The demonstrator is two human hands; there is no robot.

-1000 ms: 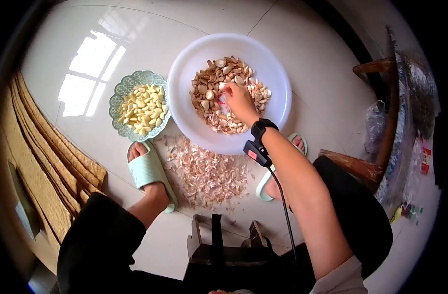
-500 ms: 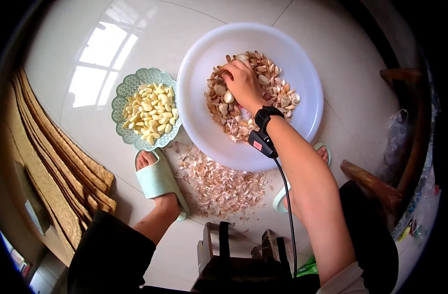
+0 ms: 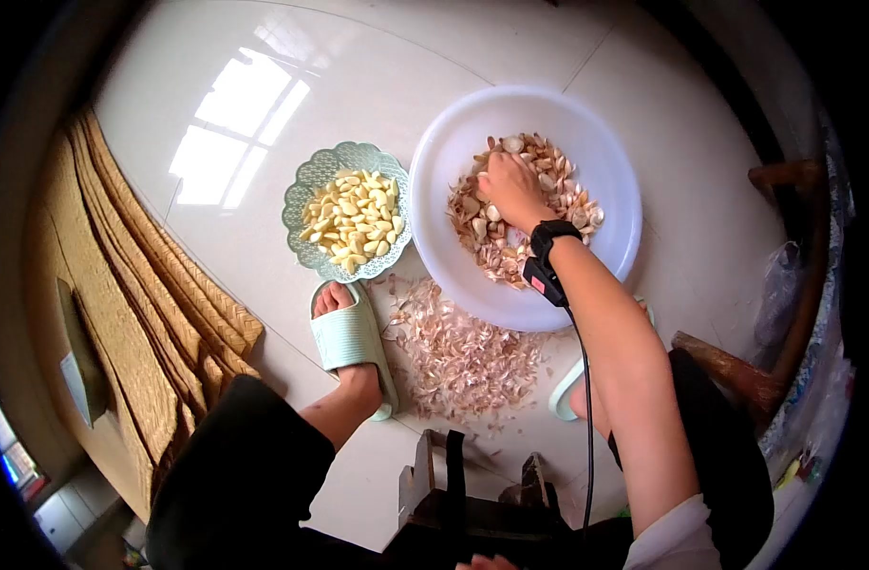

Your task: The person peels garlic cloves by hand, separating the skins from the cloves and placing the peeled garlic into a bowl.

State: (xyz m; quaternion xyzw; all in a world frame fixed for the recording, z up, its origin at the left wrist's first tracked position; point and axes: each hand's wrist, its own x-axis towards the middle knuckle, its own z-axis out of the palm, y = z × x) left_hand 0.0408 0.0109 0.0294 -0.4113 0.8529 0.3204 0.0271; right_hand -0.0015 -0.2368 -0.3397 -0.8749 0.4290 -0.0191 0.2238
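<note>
My right hand [image 3: 512, 188] reaches down into a white basin [image 3: 621, 204] and touches the heap of unpeeled garlic cloves [image 3: 539, 171]. Its fingers are curled in among the cloves; whatever lies under them is hidden. A black strap with a small device and a cable circles that wrist. Of my left hand [image 3: 488, 563], only a sliver shows at the bottom edge, so its fingers cannot be read. Left of the basin stands a green lace-edged bowl [image 3: 300, 195] holding many peeled garlic cloves [image 3: 355, 218].
Loose garlic skins [image 3: 468, 356] are scattered on the tiled floor between my slippered feet [image 3: 349, 332]. A dark wooden stool [image 3: 482, 503] is below me. Folded woven mats [image 3: 140, 285] lie at left. Wooden legs [image 3: 729, 370] and plastic bags [image 3: 778, 294] stand at right.
The view has shifted, so the basin, bowl and feet appear further right. My right hand stays in the garlic, its fingers now more curled. A bit of my left hand has appeared at the bottom.
</note>
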